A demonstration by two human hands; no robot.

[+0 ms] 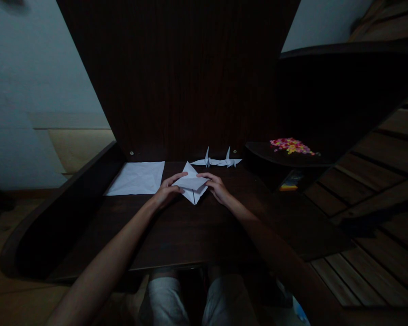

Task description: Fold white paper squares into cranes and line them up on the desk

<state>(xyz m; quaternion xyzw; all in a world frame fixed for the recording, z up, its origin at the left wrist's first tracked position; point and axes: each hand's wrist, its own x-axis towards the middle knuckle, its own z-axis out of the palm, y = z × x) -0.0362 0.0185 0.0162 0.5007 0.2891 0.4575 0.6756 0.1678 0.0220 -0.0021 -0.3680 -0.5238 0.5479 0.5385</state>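
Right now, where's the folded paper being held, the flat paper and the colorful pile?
Held paper [191, 182], head view: its wide flap.
Flat paper [138, 178], head view: its middle.
Colorful pile [292, 146], head view: its middle.

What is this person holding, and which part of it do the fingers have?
A folded white paper, held by its two opposite sides: the left fingers at its left side, the right fingers at its right.

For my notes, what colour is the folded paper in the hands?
The folded paper is white, as the head view shows.
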